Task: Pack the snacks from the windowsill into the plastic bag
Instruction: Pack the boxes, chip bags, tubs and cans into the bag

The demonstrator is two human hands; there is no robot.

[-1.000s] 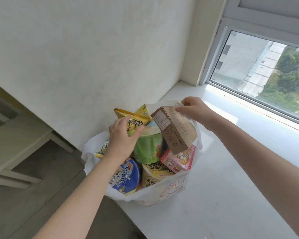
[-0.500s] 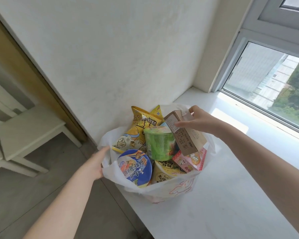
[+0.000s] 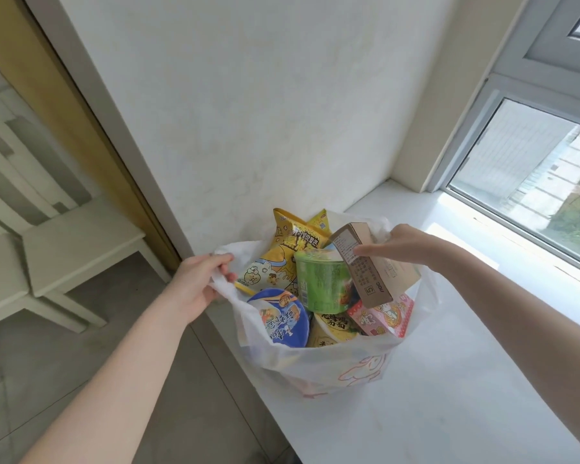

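Note:
A white plastic bag [image 3: 342, 366] full of snacks stands on the white windowsill [image 3: 449, 396] at its left end. My left hand [image 3: 198, 283] grips the bag's left rim and pulls it outward. My right hand [image 3: 406, 244] holds a brown cardboard box [image 3: 365, 269], tilted, at the top of the bag on its right side. Inside lie a yellow popcorn bag [image 3: 292, 242], a green cup [image 3: 318, 283], a blue noodle bowl [image 3: 278, 319], a yellow bowl [image 3: 332, 326] and a pink box [image 3: 379, 318].
A white wall [image 3: 248, 112] rises right behind the bag. The window [image 3: 533, 182] runs along the right. A pale wooden chair [image 3: 64, 249] stands on the grey floor at the left, below the sill edge.
My left hand left the yellow popcorn bag, went to the bag's left side and took hold of its rim. The brown box sank lower into the bag.

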